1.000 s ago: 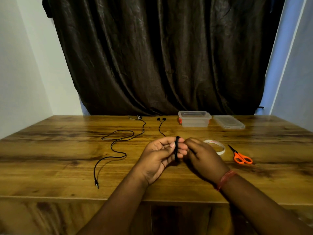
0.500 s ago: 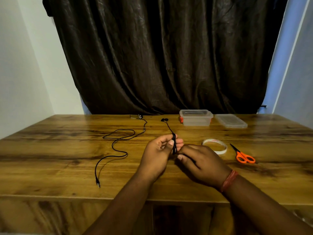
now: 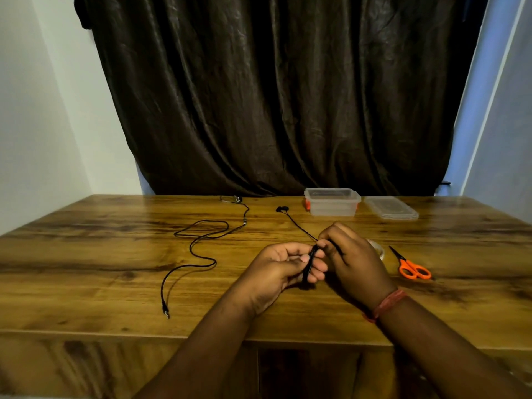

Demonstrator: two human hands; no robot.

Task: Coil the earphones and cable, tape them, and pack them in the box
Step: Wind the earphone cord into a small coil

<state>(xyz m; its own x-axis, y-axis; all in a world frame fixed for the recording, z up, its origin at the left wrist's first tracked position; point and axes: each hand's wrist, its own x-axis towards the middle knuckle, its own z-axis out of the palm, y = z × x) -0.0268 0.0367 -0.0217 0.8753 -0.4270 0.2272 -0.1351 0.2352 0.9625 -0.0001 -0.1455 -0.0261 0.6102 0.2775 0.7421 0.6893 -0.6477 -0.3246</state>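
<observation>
A black earphone coil is pinched in my left hand over the middle of the wooden table. My right hand grips the loose strand beside the coil; that strand runs back to the two earbuds lying on the table. A separate black cable snakes across the left part of the table, its plug near the front edge. The clear plastic box stands open at the back, with its lid to the right. The tape roll is mostly hidden behind my right hand.
Orange-handled scissors lie to the right of my right hand. A dark curtain hangs behind the table's far edge. A red band circles my right wrist.
My right hand has risen from below the coil to behind it, pulling the strand up. The earbuds have slid nearer across the table as more strand wound on.
</observation>
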